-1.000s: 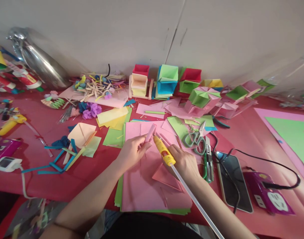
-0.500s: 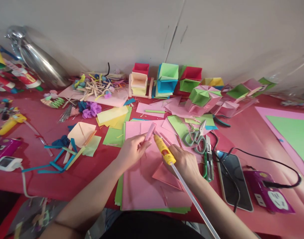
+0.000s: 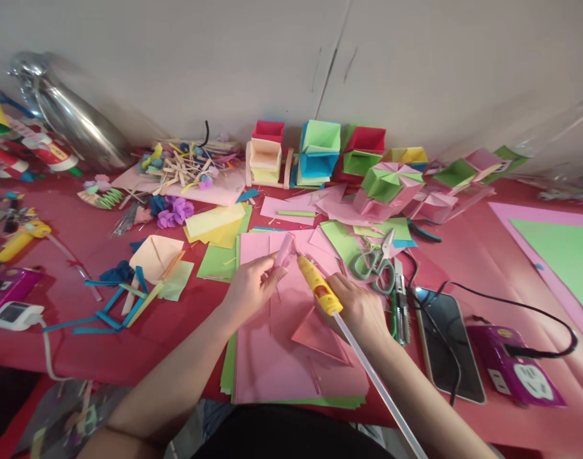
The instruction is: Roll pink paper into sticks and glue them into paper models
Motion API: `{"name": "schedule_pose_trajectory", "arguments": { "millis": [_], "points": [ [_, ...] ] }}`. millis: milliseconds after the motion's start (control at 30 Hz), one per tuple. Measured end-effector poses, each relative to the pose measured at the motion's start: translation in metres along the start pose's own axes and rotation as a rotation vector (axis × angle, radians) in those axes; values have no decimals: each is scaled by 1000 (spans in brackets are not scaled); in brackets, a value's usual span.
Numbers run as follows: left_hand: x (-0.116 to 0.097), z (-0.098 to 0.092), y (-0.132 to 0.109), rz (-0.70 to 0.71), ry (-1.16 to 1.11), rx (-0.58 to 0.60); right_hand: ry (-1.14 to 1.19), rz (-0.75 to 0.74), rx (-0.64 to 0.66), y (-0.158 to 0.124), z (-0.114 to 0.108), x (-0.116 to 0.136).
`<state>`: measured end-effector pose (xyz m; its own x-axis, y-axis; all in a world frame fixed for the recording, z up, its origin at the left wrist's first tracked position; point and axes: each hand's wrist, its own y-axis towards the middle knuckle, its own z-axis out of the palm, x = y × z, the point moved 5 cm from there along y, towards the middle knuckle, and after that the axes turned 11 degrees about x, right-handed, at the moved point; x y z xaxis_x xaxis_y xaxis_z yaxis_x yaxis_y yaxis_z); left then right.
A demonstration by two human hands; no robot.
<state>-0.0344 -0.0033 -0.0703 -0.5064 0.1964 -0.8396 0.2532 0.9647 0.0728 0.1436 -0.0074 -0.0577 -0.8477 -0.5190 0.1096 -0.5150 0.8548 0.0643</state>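
The left hand (image 3: 248, 290) pinches a small pink paper roll (image 3: 285, 250) between its closed fingers, above the pink sheets (image 3: 272, 357) on the table (image 3: 71, 268). The right hand (image 3: 360, 309) grips a yellow glue gun (image 3: 320, 290), fingers wrapped around it, with its tip touching the roll. Green scissors (image 3: 374, 261) lie just beside the right hand.

A paper stack (image 3: 272, 357) lies at the table's (image 3: 71, 357) front edge; scissors (image 3: 374, 262) and a phone (image 3: 446, 347) lie to its right, boxes (image 3: 320, 153) behind it.
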Motion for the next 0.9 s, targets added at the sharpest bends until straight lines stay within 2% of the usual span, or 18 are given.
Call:
{"name": "schedule_pose_trajectory", "arguments": {
  "millis": [133,233,400,533,633,733,833,900],
  "points": [
    [2,-2,1,-3,-7,-19,-41,3,55,-7,-15,-20],
    [7,-6,2,-30,15,-46,-101,107,150,-15,-21,-52],
    [15,-10,5,-52,72,-19,-150,278,168,-25,-24,-112],
    [19,-13,7,-71,81,11,-133,300,229,-33,-27,-139],
    [21,-13,6,-106,89,40,-111,260,192,-36,-36,-128],
    [21,-11,6,-120,104,49,53,186,73,-26,-39,-88],
    [20,-5,5,-128,136,51,41,196,206,-2,-15,-46],
    [18,0,6,-115,154,67,6,208,229,16,2,-28]
  ]
}}
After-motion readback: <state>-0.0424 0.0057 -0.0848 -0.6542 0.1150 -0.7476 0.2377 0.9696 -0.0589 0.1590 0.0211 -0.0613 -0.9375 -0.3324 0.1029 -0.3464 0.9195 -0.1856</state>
